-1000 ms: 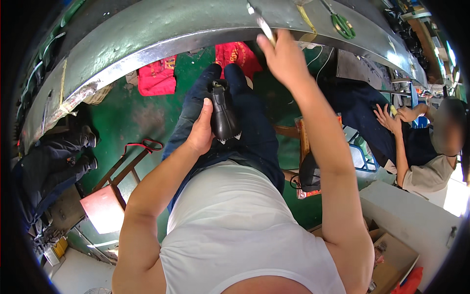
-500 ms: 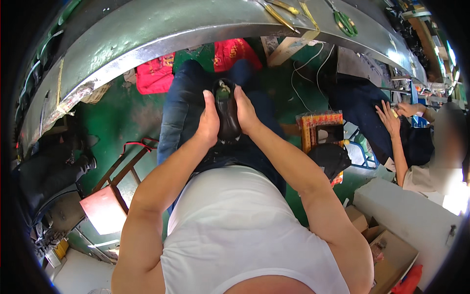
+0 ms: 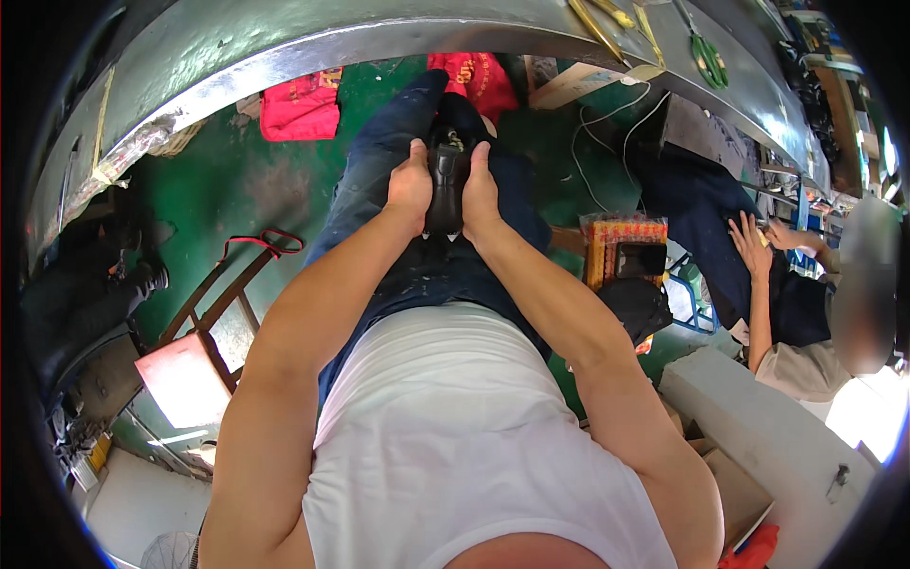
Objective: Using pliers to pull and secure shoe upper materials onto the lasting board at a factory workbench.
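Over my lap I hold a dark, shiny leather shoe (image 3: pixel 445 194) between both hands. Its rounded end points toward me, with small pale bits along that edge, and a pale knotted cord shows at the far end. My left hand (image 3: pixel 410 189) grips the left side, thumb pointing forward along the upper edge. On the opposite side my right hand (image 3: pixel 481 193) presses in, its thumb also upward. Most of my fingers are hidden beneath the shoe.
A metal-topped bench (image 3: pixel 360 43) crosses ahead, carrying green-handled scissors (image 3: pixel 709 62). A wooden-framed stool (image 3: pixel 190 375) stands left. At right, a black bag (image 3: pixel 637 308) lies on a patterned seat; beyond it a person's hands (image 3: pixel 758 242) work on dark cloth. Red bags (image 3: pixel 301 106) lie under the bench.
My hands and the shoe have shifted slightly forward, and the shoe has turned so less of its green inside shows. My legs have moved, and the view has shifted a little.
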Action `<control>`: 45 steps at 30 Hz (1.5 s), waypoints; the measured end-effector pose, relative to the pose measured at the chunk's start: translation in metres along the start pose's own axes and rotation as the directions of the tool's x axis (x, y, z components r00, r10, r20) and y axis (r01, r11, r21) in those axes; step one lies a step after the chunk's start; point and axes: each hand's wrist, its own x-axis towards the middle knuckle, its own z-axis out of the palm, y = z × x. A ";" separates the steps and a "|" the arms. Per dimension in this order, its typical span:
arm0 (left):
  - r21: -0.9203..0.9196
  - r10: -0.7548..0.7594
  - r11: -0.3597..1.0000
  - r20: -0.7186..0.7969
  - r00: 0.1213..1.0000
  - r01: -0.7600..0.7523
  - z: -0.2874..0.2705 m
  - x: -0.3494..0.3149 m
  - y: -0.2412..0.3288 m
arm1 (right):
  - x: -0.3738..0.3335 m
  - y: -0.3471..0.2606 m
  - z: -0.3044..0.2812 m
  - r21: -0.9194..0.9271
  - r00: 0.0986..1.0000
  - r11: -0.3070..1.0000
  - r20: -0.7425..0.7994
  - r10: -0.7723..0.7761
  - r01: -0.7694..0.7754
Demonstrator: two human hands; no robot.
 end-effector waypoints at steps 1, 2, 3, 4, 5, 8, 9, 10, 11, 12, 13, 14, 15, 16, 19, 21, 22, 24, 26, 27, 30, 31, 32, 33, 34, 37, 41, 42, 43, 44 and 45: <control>0.001 -0.001 1.000 0.001 1.000 0.001 0.003 -0.002 0.003 | 0.001 0.001 -0.002 0.026 0.999 0.999 0.026 -0.025 0.024; 0.033 0.005 0.999 -0.003 1.000 -0.005 0.008 -0.003 0.008 | 0.002 0.001 -0.005 0.027 0.999 0.999 0.026 -0.027 0.026; 0.067 0.016 0.998 -0.008 1.000 -0.016 0.010 -0.006 0.013 | 0.001 -0.003 -0.002 0.011 1.000 0.999 -0.001 -0.031 0.031; 0.070 0.026 0.997 -0.005 1.000 -0.025 0.007 -0.005 0.014 | -0.001 -0.007 0.002 -0.005 0.999 0.999 -0.028 -0.038 0.037; 0.071 0.027 0.997 -0.008 1.000 -0.026 0.003 -0.004 0.011 | 0.000 -0.004 0.003 -0.001 0.999 0.999 -0.024 -0.048 0.048; 0.018 0.052 0.998 0.033 0.998 -0.052 0.004 -0.019 0.018 | 0.005 0.002 -0.002 -0.089 0.974 0.971 0.075 -0.214 0.220; -0.041 0.057 0.998 0.056 0.997 -0.055 0.000 -0.028 0.020 | 0.000 0.002 0.000 -0.134 0.962 0.955 0.101 -0.254 0.266; -0.040 0.069 0.997 0.062 0.996 -0.066 -0.001 -0.038 0.018 | -0.006 0.005 -0.003 -0.178 0.949 0.934 0.116 -0.292 0.309; -0.008 0.229 0.973 0.154 0.961 -0.231 -0.003 -0.047 0.015 | -0.007 0.015 -0.009 -0.193 0.923 0.903 0.100 -0.371 0.384; 0.000 0.390 0.917 0.220 0.894 -0.400 -0.012 -0.055 0.013 | -0.040 -0.003 0.001 -0.214 0.847 0.828 0.261 -0.464 0.519; 0.020 0.580 0.791 0.294 0.760 -0.611 -0.012 -0.078 0.015 | -0.060 -0.016 -0.002 -0.254 0.737 0.698 0.349 -0.579 0.669; 0.024 0.726 0.617 0.369 0.580 -0.787 -0.010 -0.103 0.023 | -0.073 -0.024 -0.005 -0.129 0.591 0.604 0.442 -0.675 0.786; 0.053 0.850 0.329 0.419 0.320 -0.943 -0.014 -0.116 0.037 | -0.087 -0.046 -0.001 -0.043 0.429 0.494 0.565 -0.705 0.868; 0.064 0.878 0.006 0.477 0.036 -0.998 -0.021 -0.124 0.049 | -0.101 -0.062 0.008 -0.029 0.521 0.608 0.547 -0.655 0.794; 0.031 0.878 -0.147 0.465 -0.116 -0.989 -0.018 -0.126 0.088 | -0.077 -0.127 0.042 0.129 -0.155 -0.091 0.679 -0.717 0.987; 0.052 0.916 -0.006 0.401 0.015 -0.999 -0.014 -0.087 0.114 | -0.050 -0.151 0.067 0.163 -0.300 -0.256 0.634 -0.713 0.953; 0.055 0.927 0.069 0.365 0.084 -0.996 -0.012 -0.065 0.127 | -0.040 -0.155 0.069 -0.005 -0.088 -0.124 0.678 -0.730 0.992; 0.055 0.931 0.213 0.292 0.220 -0.975 -0.009 -0.044 0.152 | -0.020 -0.166 0.084 -0.079 0.242 0.259 0.684 -0.689 0.963; -0.013 0.903 0.294 0.332 0.273 -0.956 -0.009 -0.041 0.160 | -0.013 -0.172 0.085 -0.155 0.331 0.306 0.642 -0.692 0.940; -0.068 0.857 0.406 0.376 0.353 -0.911 -0.011 -0.044 0.159 | -0.012 -0.171 0.085 -0.243 0.447 0.380 0.586 -0.675 0.892; 0.083 0.818 0.324 0.476 0.324 -0.942 -0.014 -0.055 0.159 | -0.012 -0.174 0.074 -0.374 0.501 0.335 0.595 -0.629 0.865; 0.208 0.832 0.235 0.463 0.307 -0.949 -0.007 -0.062 0.156 | -0.013 -0.177 0.073 -0.359 0.476 0.317 0.581 -0.660 0.878; 0.329 0.843 0.143 0.453 0.289 -0.933 0.001 -0.067 0.155 | -0.013 -0.180 0.071 -0.360 0.476 0.316 0.578 -0.663 0.878; 0.411 0.868 0.165 0.371 0.330 -0.897 0.008 -0.069 0.157 | -0.018 -0.188 0.072 -0.334 0.324 0.151 0.554 -0.767 0.930; 0.411 0.869 0.162 0.372 0.327 -0.897 0.012 -0.071 0.158 | -0.022 -0.194 0.075 -0.315 0.156 -0.020 0.523 -0.838 0.949; 0.688 0.907 -0.028 0.323 0.271 -0.725 0.016 -0.068 0.158 | -0.034 -0.218 0.088 -0.296 -0.024 -0.242 0.587 -0.809 0.924; 0.729 0.898 -0.046 0.329 0.291 -0.683 0.022 -0.069 0.161 | -0.053 -0.245 0.103 -0.527 0.193 -0.288 0.679 -0.708 0.800; 0.732 0.899 -0.046 0.326 0.291 -0.679 0.024 -0.070 0.160 | -0.059 -0.251 0.107 -0.612 0.329 -0.262 0.682 -0.653 0.746; 0.728 0.903 -0.043 0.321 0.285 -0.684 0.025 -0.071 0.160 | -0.061 -0.257 0.110 -0.612 0.289 -0.397 0.726 -0.624 0.684; 0.724 0.907 -0.040 0.315 0.279 -0.688 0.024 -0.071 0.160 | -0.054 -0.258 0.112 -0.609 0.287 -0.396 0.729 -0.622 0.688; 0.732 0.908 -0.036 0.308 0.283 -0.680 0.024 -0.071 0.160 | -0.048 -0.258 0.114 -0.588 0.281 -0.379 0.737 -0.614 0.715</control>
